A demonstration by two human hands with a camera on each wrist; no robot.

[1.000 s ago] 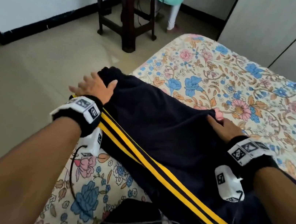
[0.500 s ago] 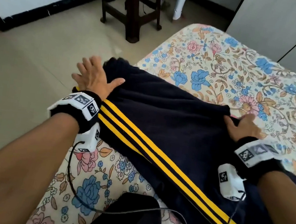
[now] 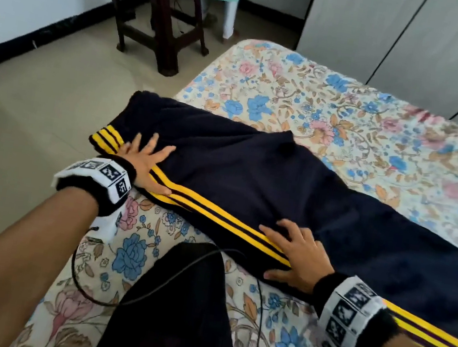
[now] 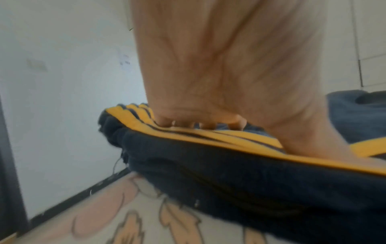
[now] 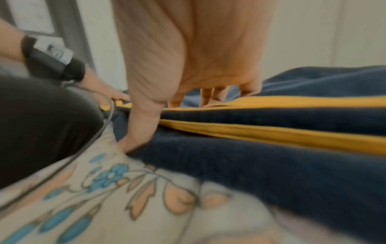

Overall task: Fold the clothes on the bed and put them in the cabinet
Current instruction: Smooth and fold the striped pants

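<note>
Floral-print bed sheet (image 3: 349, 117) under dark navy track trousers with yellow side stripes (image 3: 250, 182), spread long, near edge. Left hand (image 3: 146, 161) and right hand (image 3: 295, 257): fingers apart, flat, pressing cloth. Judgement: smoothing only; folds and grey cabinet (image 3: 391, 34), far right, not yet reached.

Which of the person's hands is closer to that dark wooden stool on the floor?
Left. The left hand presses the trousers at the bed's corner nearest the stool; the right hand lies flat further down the yellow stripes, farther away.

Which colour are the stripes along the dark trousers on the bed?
Yellow stripes on dark navy trousers; the head view shows them best.
</note>
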